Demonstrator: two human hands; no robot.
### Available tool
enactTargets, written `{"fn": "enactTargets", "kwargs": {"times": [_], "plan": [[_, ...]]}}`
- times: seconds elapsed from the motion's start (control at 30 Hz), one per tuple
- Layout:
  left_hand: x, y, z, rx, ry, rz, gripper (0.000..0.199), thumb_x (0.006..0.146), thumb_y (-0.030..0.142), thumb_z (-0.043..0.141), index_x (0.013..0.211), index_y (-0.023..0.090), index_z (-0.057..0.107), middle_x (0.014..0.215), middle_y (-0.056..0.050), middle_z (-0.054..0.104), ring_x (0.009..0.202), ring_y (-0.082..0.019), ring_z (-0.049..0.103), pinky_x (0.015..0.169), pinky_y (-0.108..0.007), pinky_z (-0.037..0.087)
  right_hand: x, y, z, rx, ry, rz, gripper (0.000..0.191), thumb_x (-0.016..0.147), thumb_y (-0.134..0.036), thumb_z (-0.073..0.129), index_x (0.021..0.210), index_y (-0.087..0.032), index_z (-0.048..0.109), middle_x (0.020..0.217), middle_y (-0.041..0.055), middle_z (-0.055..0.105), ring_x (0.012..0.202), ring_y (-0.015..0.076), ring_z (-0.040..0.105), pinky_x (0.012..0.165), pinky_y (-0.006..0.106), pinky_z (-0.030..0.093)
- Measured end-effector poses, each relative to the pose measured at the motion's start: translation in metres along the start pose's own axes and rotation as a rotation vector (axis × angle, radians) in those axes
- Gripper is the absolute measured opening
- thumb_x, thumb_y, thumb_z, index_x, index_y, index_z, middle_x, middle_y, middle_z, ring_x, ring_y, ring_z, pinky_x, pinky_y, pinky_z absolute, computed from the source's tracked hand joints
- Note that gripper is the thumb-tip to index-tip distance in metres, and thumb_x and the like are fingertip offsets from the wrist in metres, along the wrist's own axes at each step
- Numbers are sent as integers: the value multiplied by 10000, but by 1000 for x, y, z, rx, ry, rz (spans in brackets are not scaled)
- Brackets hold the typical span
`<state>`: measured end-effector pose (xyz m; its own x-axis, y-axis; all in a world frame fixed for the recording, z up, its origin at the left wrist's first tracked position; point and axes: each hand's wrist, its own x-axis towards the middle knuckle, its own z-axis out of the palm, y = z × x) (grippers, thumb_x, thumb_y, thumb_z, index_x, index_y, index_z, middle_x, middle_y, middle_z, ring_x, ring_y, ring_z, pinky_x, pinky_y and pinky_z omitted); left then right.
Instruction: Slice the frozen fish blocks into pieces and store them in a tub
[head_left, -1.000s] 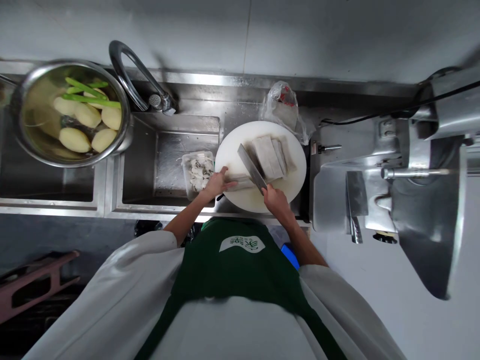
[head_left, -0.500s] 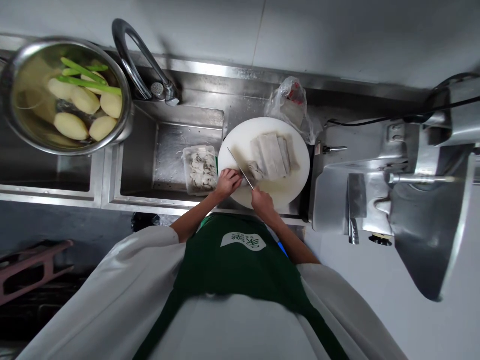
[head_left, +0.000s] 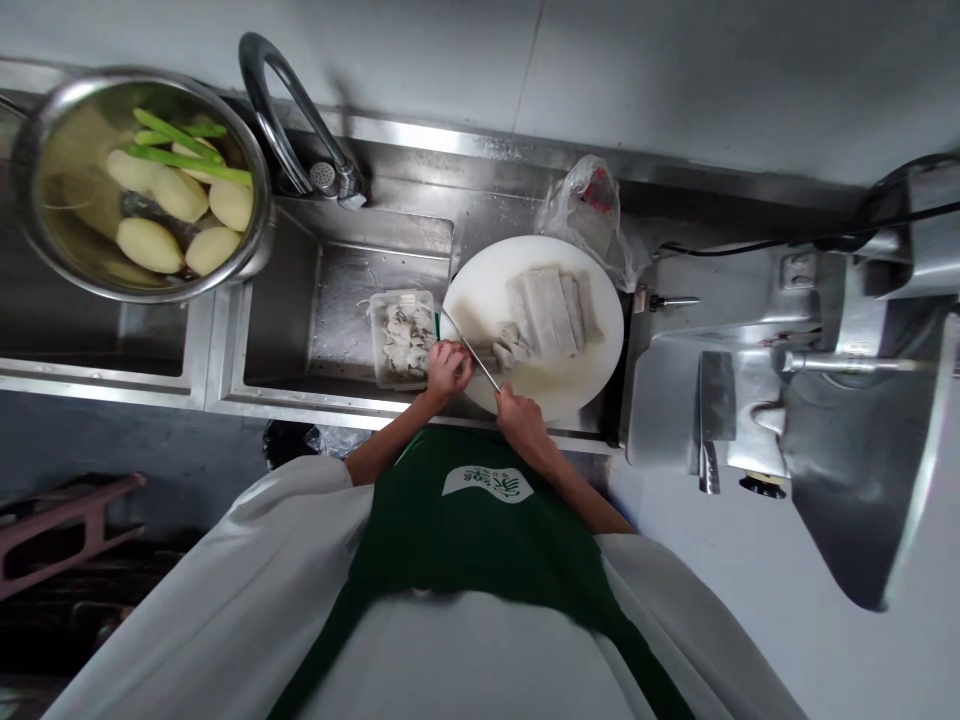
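right hand [head_left: 521, 420]: closed round the knife [head_left: 471, 348] handle; blade slants across the board [head_left: 559, 388]
left hand [head_left: 448, 368]: fingers bunched at board's left edge, just beside blade; can't tell if they pinch anything
changed: knife and left hand both shifted left, away from the slabs [head_left: 551, 310]; fingers were spread a second ago
pieces [head_left: 511, 343]: loose on board, between knife and slabs
means: cutting looks underway, working toward left hand; fingertip clearance seems tight
slabs: flat, overlapping, on board
tub [head_left: 374, 345]: left of board, pale pieces inside
bag [head_left: 589, 215]: behind board
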<state>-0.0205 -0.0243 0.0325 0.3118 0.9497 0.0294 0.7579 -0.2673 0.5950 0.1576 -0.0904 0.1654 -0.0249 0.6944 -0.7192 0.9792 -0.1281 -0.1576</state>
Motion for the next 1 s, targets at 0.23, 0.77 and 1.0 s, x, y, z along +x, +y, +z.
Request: {"fn": "enactTargets", "kwargs": {"times": [0.23,0.77,1.0], "plan": [[5,-3,8,-56,-41,48,212,1010,286,502,994,209,699,1088,-124,657,1088,-262,579,992,-458,505,36,-14,-5,75,49,-3,411,1110,-261,270,1364,-118,558,1154,203,748,1109,299,724,938,364,516],[52,82,46,106,-179,242,746,787,574,825,1445,279,630,1606,-195,428,1493,-549,280,1172,-771,173,-16,121,-9,471,552,309,457,1043,-428,359,1179,-92,637,1017,219,739,916,312,687,810,354,462],[71,65,53,169,-252,338,509,816,420,817,1294,266,735,1412,-199,589,1311,-438,487,1062,-615,354,-21,143,30,716,701,337,477,963,-534,428,1070,-141,677,867,144,713,817,278,639,744,351,452]]}}
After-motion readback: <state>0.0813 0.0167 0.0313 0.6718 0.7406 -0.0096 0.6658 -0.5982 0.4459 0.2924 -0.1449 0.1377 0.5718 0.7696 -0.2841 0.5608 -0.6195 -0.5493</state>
